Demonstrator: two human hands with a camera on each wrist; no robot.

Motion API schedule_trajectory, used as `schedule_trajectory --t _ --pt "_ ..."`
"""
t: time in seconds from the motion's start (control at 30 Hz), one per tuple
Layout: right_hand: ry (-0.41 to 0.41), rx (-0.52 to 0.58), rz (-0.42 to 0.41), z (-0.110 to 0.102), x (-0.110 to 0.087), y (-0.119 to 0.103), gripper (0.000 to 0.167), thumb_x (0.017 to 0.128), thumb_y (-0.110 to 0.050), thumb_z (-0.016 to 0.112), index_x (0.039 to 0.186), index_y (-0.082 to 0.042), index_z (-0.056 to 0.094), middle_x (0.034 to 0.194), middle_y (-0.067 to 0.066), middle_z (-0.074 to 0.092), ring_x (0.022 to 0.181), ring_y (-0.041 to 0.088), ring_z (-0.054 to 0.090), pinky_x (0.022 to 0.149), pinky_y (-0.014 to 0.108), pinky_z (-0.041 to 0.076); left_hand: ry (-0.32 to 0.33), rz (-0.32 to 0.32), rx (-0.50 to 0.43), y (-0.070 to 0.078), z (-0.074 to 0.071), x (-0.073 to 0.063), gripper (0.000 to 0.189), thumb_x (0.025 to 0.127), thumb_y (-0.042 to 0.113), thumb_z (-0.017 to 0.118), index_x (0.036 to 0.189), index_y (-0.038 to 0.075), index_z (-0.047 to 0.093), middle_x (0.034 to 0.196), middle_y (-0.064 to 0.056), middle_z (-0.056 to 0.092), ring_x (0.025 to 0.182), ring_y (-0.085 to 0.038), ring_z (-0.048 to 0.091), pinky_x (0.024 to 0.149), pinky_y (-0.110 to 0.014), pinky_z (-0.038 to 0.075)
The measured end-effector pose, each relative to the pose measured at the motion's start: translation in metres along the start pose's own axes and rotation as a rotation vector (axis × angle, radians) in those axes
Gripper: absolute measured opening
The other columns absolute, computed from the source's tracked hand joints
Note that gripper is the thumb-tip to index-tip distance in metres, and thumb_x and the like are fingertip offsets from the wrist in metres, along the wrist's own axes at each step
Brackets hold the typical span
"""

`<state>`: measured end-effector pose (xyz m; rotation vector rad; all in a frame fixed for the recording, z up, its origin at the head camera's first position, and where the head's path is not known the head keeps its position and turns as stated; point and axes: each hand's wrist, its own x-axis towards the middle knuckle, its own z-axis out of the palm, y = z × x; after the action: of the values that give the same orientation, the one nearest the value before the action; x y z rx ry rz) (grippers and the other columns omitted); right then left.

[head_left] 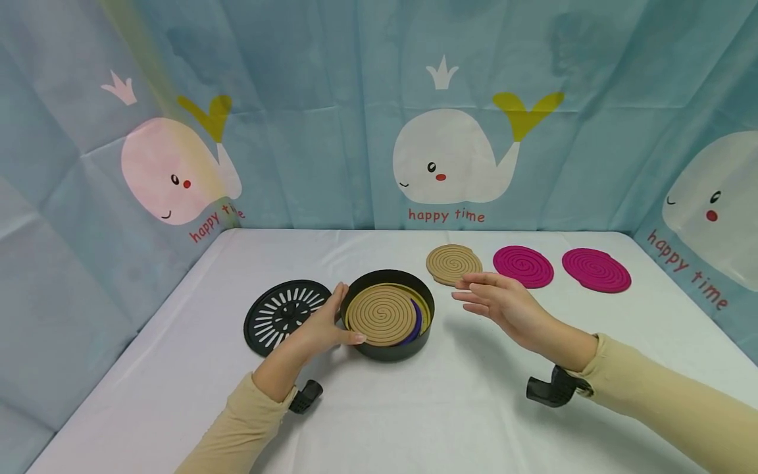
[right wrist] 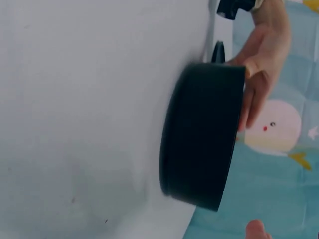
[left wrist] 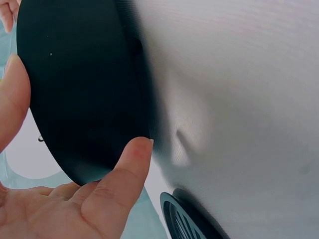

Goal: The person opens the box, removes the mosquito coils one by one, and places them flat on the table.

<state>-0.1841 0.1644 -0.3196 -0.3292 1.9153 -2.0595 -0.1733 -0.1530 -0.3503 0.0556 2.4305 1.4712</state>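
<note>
A round black tin [head_left: 387,353] stands mid-table with mosquito coils inside. A tan coil [head_left: 381,315] lies on top; edges of a purple coil [head_left: 417,322] and a yellow coil [head_left: 424,308] show beneath it. My left hand [head_left: 320,327] holds the tin's left side, thumb at the front rim and fingers along the wall; the left wrist view shows fingertips against the dark wall [left wrist: 79,89]. To the right of the tin, my right hand [head_left: 503,306] hovers with fingers extended and holds nothing. Just beyond its fingertips lies another tan coil [head_left: 453,263].
Left of the tin lies a black slotted lid [head_left: 260,322], partly behind my left hand. Two magenta coils [head_left: 523,266] lie side by side at the back right of the white table [head_left: 414,421]. A whale-print curtain [head_left: 331,164] hangs behind the table.
</note>
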Motion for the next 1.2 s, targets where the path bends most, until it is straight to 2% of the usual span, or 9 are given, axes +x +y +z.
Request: schedule_trajectory --t 0.13,0.27,0.4,0.57,0.83,1.07,1.2 --pt "0.001 0.017 0.02 0.01 0.005 -0.001 0.033 0.1 -0.01 0.05 0.128 0.007 0.047 0.113 0.003 0.064 0.112 0.02 0.063 0.095 0.03 0.049 -0.002 0.002 0.0 0.0 0.0 0.0 0.109 0.081 0.006 0.078 0.156 0.006 -0.001 0.162 -0.01 0.006 0.146 -0.036 0.007 0.114 -0.057 0.012" --pt "-0.02 0.022 0.035 0.02 0.013 0.001 0.042 0.099 -0.008 0.049 0.135 0.012 0.04 0.121 0.009 0.06 0.117 0.022 0.06 0.098 0.03 0.047 -0.002 0.002 0.001 0.0 -0.001 0.0 0.109 0.081 0.006 0.078 0.156 0.006 -0.001 0.162 -0.01 0.006 0.146 -0.035 0.006 0.114 -0.057 0.011" --pt "-0.042 0.01 0.052 0.028 0.021 0.005 0.05 0.099 -0.006 0.047 0.142 0.014 0.031 0.134 0.018 0.051 0.129 0.03 0.049 0.104 0.034 0.042 -0.001 -0.002 0.003 0.0 -0.001 -0.001 0.109 0.081 0.007 0.079 0.157 0.007 -0.001 0.162 -0.01 0.006 0.146 -0.035 0.006 0.114 -0.057 0.011" --pt "-0.054 0.024 0.085 0.035 0.033 0.01 0.053 0.099 -0.003 0.044 0.147 0.012 0.026 0.147 0.029 0.034 0.137 0.038 0.035 0.111 0.041 0.033 -0.003 -0.005 0.003 0.0 -0.001 -0.001 0.109 0.081 0.007 0.079 0.157 0.007 -0.001 0.162 -0.01 0.006 0.146 -0.035 0.006 0.114 -0.057 0.011" --pt "-0.12 0.066 0.123 0.043 0.047 0.014 0.058 0.098 0.002 0.04 0.149 0.014 0.015 0.152 0.032 0.021 0.142 0.042 0.021 0.114 0.05 0.022 -0.011 0.01 0.006 0.0 -0.001 0.0 0.109 0.081 0.006 0.078 0.156 0.006 -0.001 0.162 -0.01 0.005 0.146 -0.036 0.006 0.114 -0.057 0.012" --pt "-0.149 0.041 0.16 0.048 0.06 0.02 0.058 0.098 0.004 0.038 0.149 0.015 0.011 0.154 0.032 0.016 0.143 0.041 0.019 0.115 0.049 0.022 -0.002 0.008 0.03 0.0 0.0 0.001 0.11 0.08 0.005 0.079 0.156 0.006 0.0 0.162 -0.011 0.007 0.146 -0.037 0.009 0.114 -0.056 0.015" --pt "-0.135 0.024 0.193 0.051 0.066 0.02 0.059 0.098 0.002 0.039 0.149 0.014 0.013 0.155 0.03 0.015 0.143 0.04 0.019 0.115 0.048 0.021 0.003 0.014 0.037 0.0 0.001 0.001 0.11 0.08 0.006 0.08 0.157 0.007 0.001 0.162 -0.012 0.008 0.145 -0.038 0.011 0.113 -0.056 0.017"
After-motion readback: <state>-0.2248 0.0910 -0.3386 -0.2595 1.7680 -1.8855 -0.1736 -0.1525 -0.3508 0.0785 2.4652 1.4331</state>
